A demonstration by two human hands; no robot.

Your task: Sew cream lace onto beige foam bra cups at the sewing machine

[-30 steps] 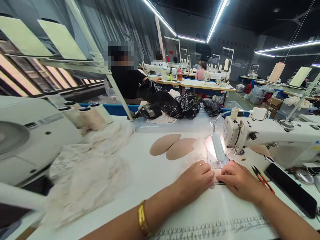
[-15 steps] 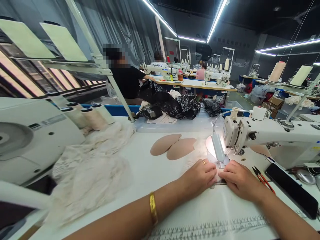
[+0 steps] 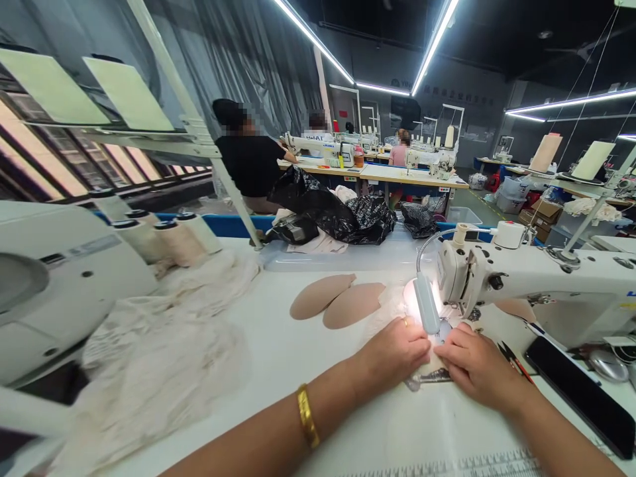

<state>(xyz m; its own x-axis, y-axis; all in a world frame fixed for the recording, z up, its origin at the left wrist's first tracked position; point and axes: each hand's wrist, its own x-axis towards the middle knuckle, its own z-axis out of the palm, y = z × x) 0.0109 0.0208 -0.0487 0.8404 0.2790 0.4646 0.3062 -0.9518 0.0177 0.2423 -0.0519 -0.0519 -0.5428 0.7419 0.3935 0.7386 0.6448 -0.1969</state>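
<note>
My left hand (image 3: 400,350) is closed, fingers pinched on the edge of a pale lacy fabric piece (image 3: 383,318) beside the needle area. Just right of it, my right hand (image 3: 479,363) is also closed on the same fabric, thumb and fingers together. Between the fingertips only a small bit of the cloth shows. A white sewing machine (image 3: 541,265) reaches over from the right, its needle partly hidden by a lit gooseneck lamp (image 3: 426,306). Two tan molded cup pieces (image 3: 320,297) lie overlapping to the left of the fabric.
Red-handled thread snips (image 3: 521,368) and a black phone (image 3: 581,391) lie right of my right hand. White lacy garments (image 3: 159,358) are heaped at left by thread cones (image 3: 181,242). Black plastic bags (image 3: 342,209) sit beyond; a co-worker (image 3: 253,159) sits behind them.
The view has shifted slightly, and the table things appear a little lower and to the left. Both hands keep hold of the fabric; more of the dark slot below them shows.
</note>
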